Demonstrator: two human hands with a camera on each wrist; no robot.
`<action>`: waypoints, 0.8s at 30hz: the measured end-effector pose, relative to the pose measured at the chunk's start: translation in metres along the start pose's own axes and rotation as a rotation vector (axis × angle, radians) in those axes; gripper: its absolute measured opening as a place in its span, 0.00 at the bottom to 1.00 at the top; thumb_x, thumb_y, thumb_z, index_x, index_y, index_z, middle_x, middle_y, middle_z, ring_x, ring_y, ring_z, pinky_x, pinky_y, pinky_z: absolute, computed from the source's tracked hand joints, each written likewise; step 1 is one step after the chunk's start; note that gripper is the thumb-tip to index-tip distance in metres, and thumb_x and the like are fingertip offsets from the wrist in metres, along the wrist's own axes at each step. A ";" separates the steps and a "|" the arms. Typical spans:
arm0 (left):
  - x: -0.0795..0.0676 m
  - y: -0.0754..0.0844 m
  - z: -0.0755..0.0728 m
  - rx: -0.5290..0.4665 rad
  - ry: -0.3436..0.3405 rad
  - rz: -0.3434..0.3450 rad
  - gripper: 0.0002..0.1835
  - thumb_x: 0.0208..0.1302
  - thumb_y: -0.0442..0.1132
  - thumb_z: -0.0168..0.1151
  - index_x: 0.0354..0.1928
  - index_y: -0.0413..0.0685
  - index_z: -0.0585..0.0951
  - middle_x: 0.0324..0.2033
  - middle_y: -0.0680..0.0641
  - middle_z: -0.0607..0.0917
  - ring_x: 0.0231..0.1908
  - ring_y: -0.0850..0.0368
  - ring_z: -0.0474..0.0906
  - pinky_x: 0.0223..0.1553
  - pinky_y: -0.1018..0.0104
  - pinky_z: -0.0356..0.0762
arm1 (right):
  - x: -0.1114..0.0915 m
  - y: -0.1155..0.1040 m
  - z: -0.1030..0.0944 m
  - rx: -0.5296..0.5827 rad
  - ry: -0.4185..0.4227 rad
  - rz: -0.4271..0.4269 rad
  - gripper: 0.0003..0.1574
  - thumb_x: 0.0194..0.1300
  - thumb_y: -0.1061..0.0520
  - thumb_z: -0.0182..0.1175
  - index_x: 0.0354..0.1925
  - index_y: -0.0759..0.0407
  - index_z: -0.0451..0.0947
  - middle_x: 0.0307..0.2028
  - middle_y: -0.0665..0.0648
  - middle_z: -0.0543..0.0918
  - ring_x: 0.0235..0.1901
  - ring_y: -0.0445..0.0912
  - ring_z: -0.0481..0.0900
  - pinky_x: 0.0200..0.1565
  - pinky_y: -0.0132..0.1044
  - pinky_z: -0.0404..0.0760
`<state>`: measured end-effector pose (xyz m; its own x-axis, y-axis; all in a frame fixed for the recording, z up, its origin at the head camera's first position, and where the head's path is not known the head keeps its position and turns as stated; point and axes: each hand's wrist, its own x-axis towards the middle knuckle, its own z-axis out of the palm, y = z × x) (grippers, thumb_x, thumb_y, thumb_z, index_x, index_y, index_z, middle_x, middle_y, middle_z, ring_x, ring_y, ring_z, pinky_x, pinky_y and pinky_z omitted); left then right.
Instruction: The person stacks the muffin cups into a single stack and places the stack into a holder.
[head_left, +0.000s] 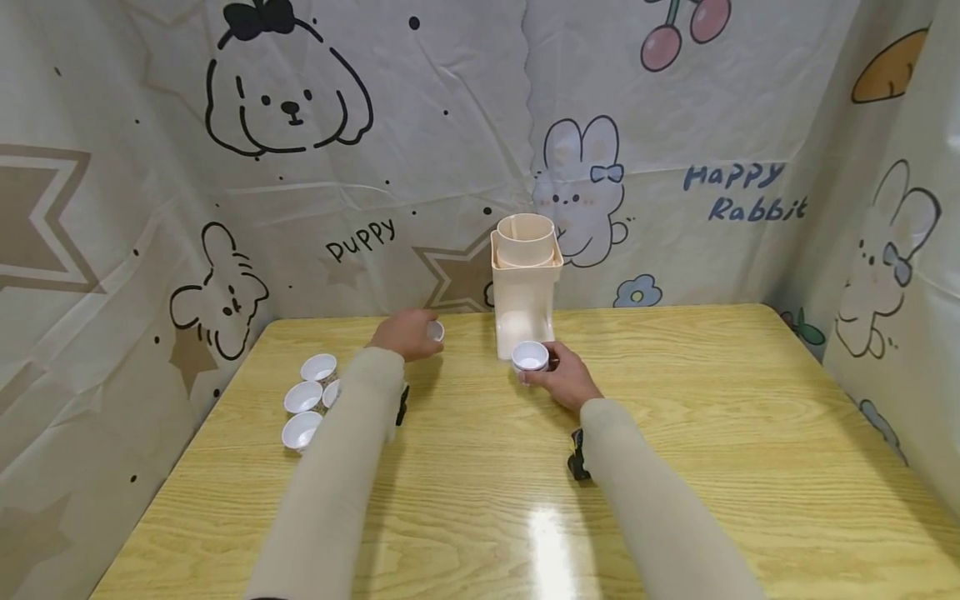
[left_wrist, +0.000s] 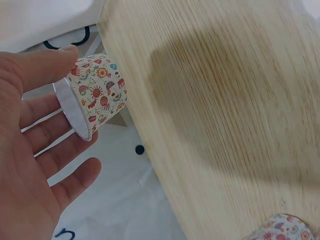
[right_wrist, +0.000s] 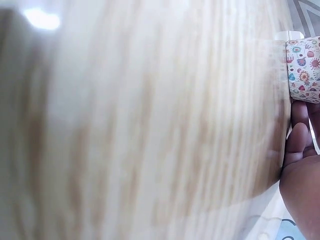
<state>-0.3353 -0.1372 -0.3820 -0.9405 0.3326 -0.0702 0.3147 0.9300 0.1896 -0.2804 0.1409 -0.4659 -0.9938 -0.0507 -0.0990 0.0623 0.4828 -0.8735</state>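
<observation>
My left hand pinches a small paper baking cup between thumb and fingers. The cup lies tilted on its side in the grip, white inside and printed with colourful flowers outside. My right hand holds another such cup upright, fingers around its side, just in front of the beige plastic holder. That holder is a tall square body with a round tube standing in its top. In the right wrist view, the printed wall of the right-hand cup shows at the edge.
Several more printed cups stand grouped on the left of the wooden table, partly hidden behind my left sleeve. A printed cloth hangs along the table's back edge and both sides.
</observation>
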 end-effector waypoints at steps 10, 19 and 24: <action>0.002 0.035 -0.011 -0.002 0.015 0.060 0.31 0.62 0.49 0.62 0.66 0.43 0.74 0.61 0.42 0.81 0.59 0.45 0.79 0.60 0.49 0.77 | 0.001 0.003 -0.002 -0.015 0.008 -0.025 0.42 0.61 0.49 0.69 0.67 0.60 0.66 0.59 0.63 0.76 0.55 0.54 0.75 0.59 0.48 0.75; 0.010 0.064 -0.014 -0.022 -0.011 0.127 0.31 0.63 0.49 0.64 0.67 0.44 0.73 0.62 0.44 0.80 0.60 0.48 0.77 0.64 0.52 0.74 | 0.002 0.004 0.000 0.003 0.003 -0.020 0.41 0.61 0.50 0.70 0.67 0.60 0.66 0.59 0.63 0.76 0.56 0.54 0.75 0.60 0.48 0.75; 0.013 0.081 -0.016 -0.011 -0.022 0.181 0.32 0.62 0.48 0.66 0.66 0.42 0.74 0.61 0.42 0.80 0.61 0.47 0.76 0.65 0.53 0.73 | 0.003 0.005 0.001 0.004 0.009 -0.014 0.41 0.60 0.50 0.70 0.66 0.59 0.66 0.59 0.62 0.76 0.55 0.53 0.75 0.60 0.47 0.74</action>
<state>-0.3238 -0.0597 -0.3518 -0.8656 0.4976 -0.0550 0.4769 0.8530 0.2120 -0.2832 0.1425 -0.4707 -0.9954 -0.0497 -0.0821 0.0485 0.4783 -0.8769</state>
